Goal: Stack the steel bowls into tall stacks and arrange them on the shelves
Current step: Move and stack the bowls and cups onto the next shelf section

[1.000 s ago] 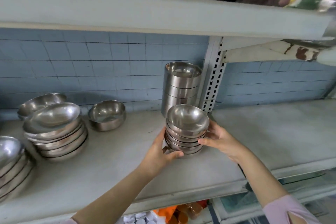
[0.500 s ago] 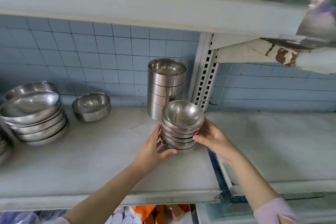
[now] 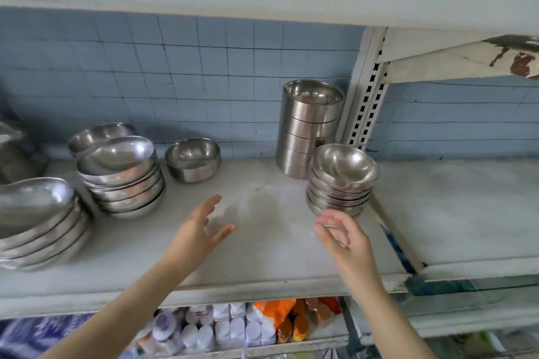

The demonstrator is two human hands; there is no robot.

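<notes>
Stack of small steel bowls (image 3: pixel 342 181) found standing on the shelf (image 3: pixel 262 242), right of centre, just in front of a taller stack of straight-sided steel containers (image 3: pixel 309 128) near the slotted upright (image 3: pixel 366 102). Left hand (image 3: pixel 198 230) noted above the shelf, fingers spread, grasping nothing. Right hand (image 3: pixel 344 234) noted just in front of the small stack, fingers loosely curled, released; contact with the lowest bowl not determinable. Single steel bowl (image 3: pixel 193 159) and two stacks of wider bowls (image 3: pixel 122 175) (image 3: pixel 38 218) recorded at left.
</notes>
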